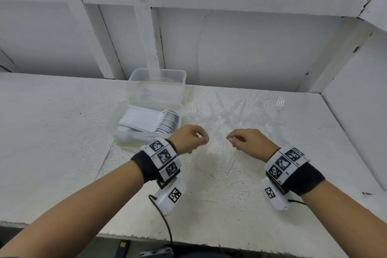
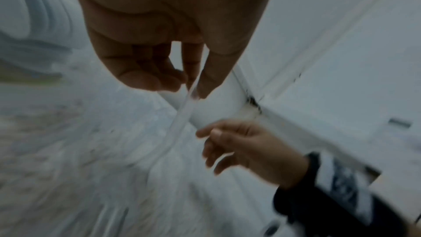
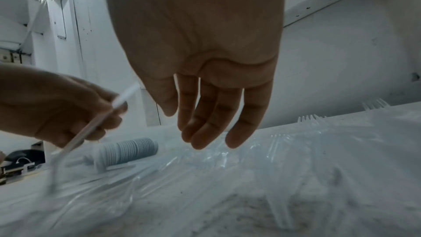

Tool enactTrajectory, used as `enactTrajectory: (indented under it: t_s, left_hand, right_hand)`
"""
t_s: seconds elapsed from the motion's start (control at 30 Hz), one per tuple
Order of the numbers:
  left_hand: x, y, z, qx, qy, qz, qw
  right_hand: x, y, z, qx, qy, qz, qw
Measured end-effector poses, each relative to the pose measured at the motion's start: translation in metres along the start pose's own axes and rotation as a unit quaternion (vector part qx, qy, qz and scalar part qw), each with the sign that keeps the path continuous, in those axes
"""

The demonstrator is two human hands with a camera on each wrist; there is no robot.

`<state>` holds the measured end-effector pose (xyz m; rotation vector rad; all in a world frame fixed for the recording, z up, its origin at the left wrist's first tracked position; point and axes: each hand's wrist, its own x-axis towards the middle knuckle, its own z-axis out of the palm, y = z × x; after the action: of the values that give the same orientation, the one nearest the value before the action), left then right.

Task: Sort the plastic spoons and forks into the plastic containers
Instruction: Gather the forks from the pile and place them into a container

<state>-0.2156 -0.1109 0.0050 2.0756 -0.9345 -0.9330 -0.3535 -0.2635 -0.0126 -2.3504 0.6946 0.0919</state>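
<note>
Left hand (image 2: 159,46) first: thumb and forefinger pinch the handle of a clear plastic fork (image 2: 182,114), the other fingers (image 2: 145,78) curled under. In the right wrist view the prongs hang down, blurred, just above the table (image 1: 62,132). A light pinch, high on the handle!

Right hand (image 3: 205,60) now: in the right wrist view its fingers hang loose and slightly bent, close together, nothing between them. The head view cannot confirm that, since there the fingertips look tucked. It hovers just above the loose cutlery pile (image 1: 230,115).

Judging from this, the step in hand is carrying the pinched fork to its box. To do it well, the person should keep the pinch firm, since the handle is slick and thin, swing it clear of the other wrist, and lay it flat along the box rather than drop it prongs first.

Where do things lie? From the left hand, the near box (image 1: 129,138), holding a neat row of stacked white spoons (image 1: 167,121), sits at about 10 o'clock, just beside the wrist. The far box (image 1: 157,82), see-through and with contents too faint to name, stands at 11 o'clock, touching the near one. The clear forks still to sort spread from 12 to 2 o'clock of the hands, one lone fork (image 1: 280,103) well out at 1 o'clock.
</note>
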Motion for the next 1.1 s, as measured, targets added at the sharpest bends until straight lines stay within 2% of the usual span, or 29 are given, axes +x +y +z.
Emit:
enactTrajectory:
  t_s: [0.07,0.17,0.3,0.37,0.47,0.6,0.7,0.77,0.83,1.0,1.1]
  left_hand:
    - [-0.010,0.006,-0.015,-0.085,-0.003,-0.006,0.996]
    - [-0.027,0.011,-0.033,-0.219,-0.015,-0.023,0.975]
    - [-0.041,0.004,-0.045,-0.277,-0.040,-0.076,0.957]
    - [-0.045,-0.005,-0.044,-0.258,-0.045,-0.087,0.961]
    - [-0.052,-0.025,-0.040,-0.180,-0.054,-0.068,0.980]
    - [-0.054,-0.047,-0.041,-0.204,-0.079,-0.070,0.973]
    - [-0.053,-0.051,-0.037,-0.213,-0.084,-0.078,0.970]
    - [-0.049,-0.047,-0.028,-0.181,-0.069,-0.080,0.978]
    - [-0.039,-0.039,-0.017,-0.138,-0.038,-0.076,0.987]
    - [0.016,0.001,0.014,-0.077,0.041,-0.056,0.995]
    - [0.061,0.017,0.020,0.012,0.061,-0.087,0.994]
  right_hand:
    - [0.006,-0.005,0.000,0.007,0.003,0.012,1.000]
    - [0.024,-0.016,0.007,0.014,0.000,0.054,0.998]
    - [0.059,-0.031,0.021,-0.025,0.015,0.146,0.989]
    - [0.068,-0.037,0.028,-0.059,0.005,0.164,0.985]
    - [0.073,-0.040,0.033,-0.057,0.026,0.179,0.982]
    - [0.081,-0.018,0.035,-0.058,0.010,0.191,0.980]
    - [0.069,-0.013,0.025,0.002,-0.029,0.240,0.970]
    - [0.048,-0.023,0.009,0.138,-0.022,0.229,0.963]
    - [0.031,-0.020,-0.002,0.198,0.005,0.253,0.947]
    - [0.014,-0.001,-0.008,0.172,0.038,0.224,0.958]
    - [0.007,0.004,-0.006,0.184,0.051,0.216,0.957]
